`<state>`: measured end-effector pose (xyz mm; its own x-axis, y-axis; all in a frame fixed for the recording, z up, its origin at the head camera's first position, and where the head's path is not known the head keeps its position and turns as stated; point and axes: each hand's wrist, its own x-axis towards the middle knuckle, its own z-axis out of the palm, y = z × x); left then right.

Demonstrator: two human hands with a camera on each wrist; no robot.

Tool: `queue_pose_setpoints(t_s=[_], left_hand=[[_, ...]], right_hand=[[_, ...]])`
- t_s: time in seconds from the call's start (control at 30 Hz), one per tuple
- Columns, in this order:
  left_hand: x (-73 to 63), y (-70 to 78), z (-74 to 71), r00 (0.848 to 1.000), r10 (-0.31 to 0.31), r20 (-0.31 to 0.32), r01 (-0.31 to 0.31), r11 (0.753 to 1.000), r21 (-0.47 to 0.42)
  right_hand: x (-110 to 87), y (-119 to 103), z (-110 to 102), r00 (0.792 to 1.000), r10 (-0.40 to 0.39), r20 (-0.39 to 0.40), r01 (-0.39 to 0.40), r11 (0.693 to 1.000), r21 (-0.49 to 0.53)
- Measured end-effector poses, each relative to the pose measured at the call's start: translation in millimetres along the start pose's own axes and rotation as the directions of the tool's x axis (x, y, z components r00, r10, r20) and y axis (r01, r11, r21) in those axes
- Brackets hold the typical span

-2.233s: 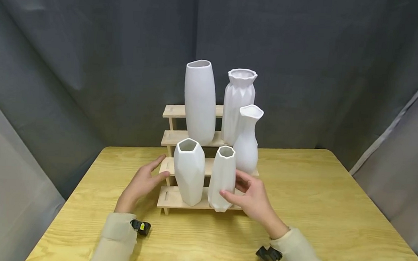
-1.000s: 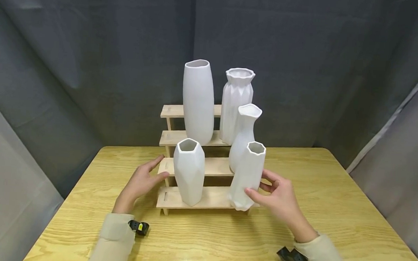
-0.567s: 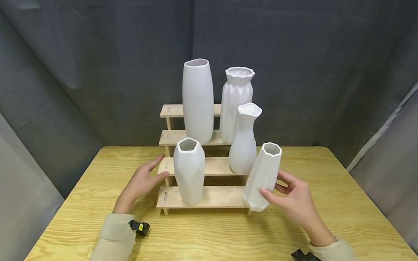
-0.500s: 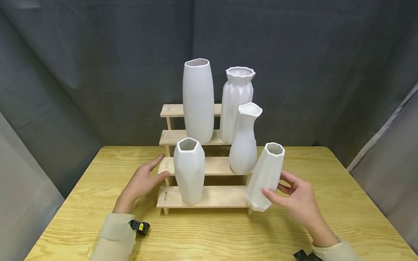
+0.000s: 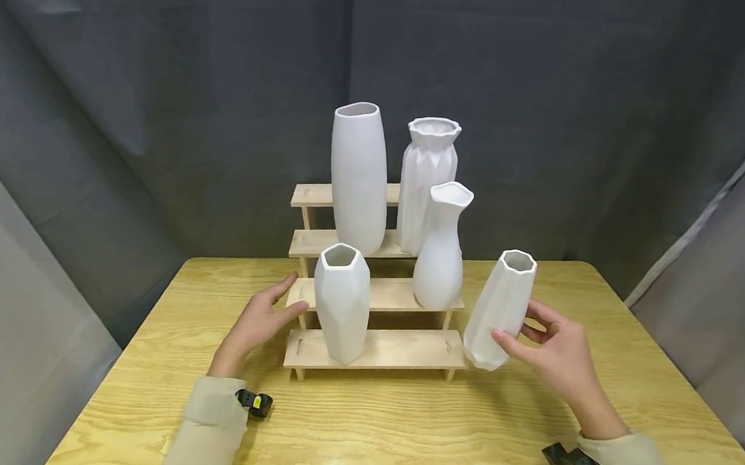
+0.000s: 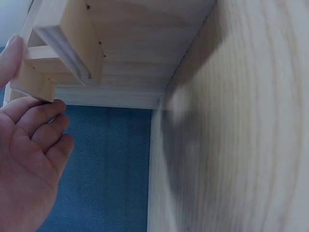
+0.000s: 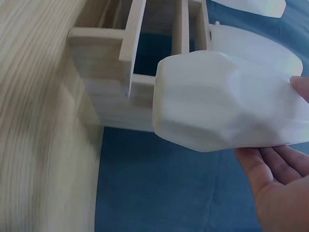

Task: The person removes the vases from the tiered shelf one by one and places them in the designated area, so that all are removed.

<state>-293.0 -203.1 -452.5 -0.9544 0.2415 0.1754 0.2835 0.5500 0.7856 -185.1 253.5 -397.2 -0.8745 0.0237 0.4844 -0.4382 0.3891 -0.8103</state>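
In my right hand (image 5: 560, 351) is a slim white faceted vase (image 5: 501, 311), gripped between thumb and fingers and tilted, just off the right end of the lowest step. The right wrist view shows the vase's base (image 7: 193, 101) pointing toward the stand, my right fingers beneath its side. My left hand (image 5: 258, 325) holds the left end of the third step down on a stepped wooden stand (image 5: 410, 348), thumb on one side and fingers on the other. That grip appears in the left wrist view, where the left hand (image 6: 29, 150) meets the step's end.
A pentagon-mouthed faceted vase (image 5: 342, 305) stands on the lowest step's left. Above it rise a tall smooth vase (image 5: 359, 182) and a pleated vase (image 5: 426, 186); a narrow-necked vase (image 5: 439, 265) sits on the right. A dark curtain (image 5: 226, 110) hangs behind the wooden table (image 5: 360, 431).
My right hand has carried the slim faceted vase rightward from the lowest step to beyond its right end, tilting it. My left hand has stayed at the stand's left side.
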Motion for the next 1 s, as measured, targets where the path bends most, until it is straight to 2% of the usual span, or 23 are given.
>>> queue_pose_setpoints(t_s=[0.23, 0.57, 1.0], left_hand=[[0.7, 1.8, 1.6, 1.000, 0.004, 0.003, -0.004, 1.000, -0.015], [-0.3, 0.7, 0.5, 1.000, -0.008, 0.016, 0.008, 0.999, -0.033], [-0.6, 2.9, -0.5, 0.999, -0.046, 0.027, 0.047, 0.998, -0.051]], right_hand=[[2.9, 8, -7, 0.998, 0.047, -0.028, -0.048, 0.998, -0.046], [26.7, 33, -6, 0.994, 0.071, -0.080, -0.083, 0.985, -0.152], [50.7, 60, 8, 0.990, 0.070, -0.122, -0.089, 0.984, -0.154]])
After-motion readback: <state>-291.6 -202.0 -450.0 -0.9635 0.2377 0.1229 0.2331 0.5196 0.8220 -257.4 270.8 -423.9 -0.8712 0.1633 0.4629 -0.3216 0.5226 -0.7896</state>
